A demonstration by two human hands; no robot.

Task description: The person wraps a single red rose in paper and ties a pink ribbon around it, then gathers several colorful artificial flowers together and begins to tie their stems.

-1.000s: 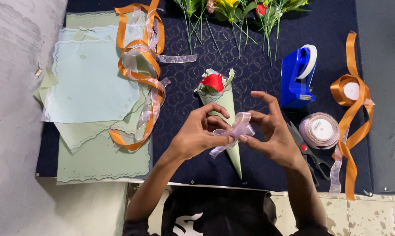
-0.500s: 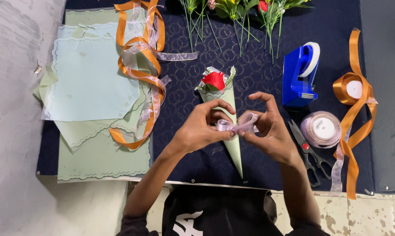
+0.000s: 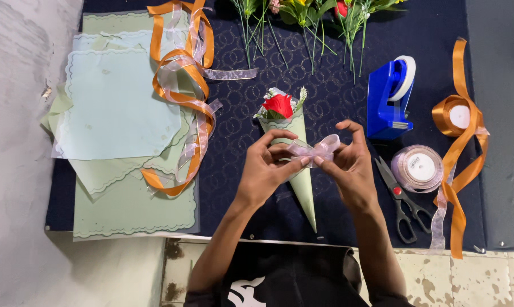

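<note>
Fingertips of both our hands pinch a sheer pink ribbon bow (image 3: 315,149): our left hand (image 3: 265,167) grips its left loop, our right hand (image 3: 351,165) its right. We hold the bow against the pale green paper cone (image 3: 302,182), which lies on the dark blue patterned cloth (image 3: 234,159) and contains a red flower (image 3: 278,106). Right of us sit a blue tape dispenser (image 3: 386,102), scissors (image 3: 402,199) and ribbon spools (image 3: 419,166); left, green paper sheets (image 3: 115,113) and orange ribbon (image 3: 177,85). Beyond the cloth we see grey floor (image 3: 12,85).

Pale pink ribbon (image 3: 316,149), green cone (image 3: 300,170), navy patterned cloth (image 3: 336,85).
</note>
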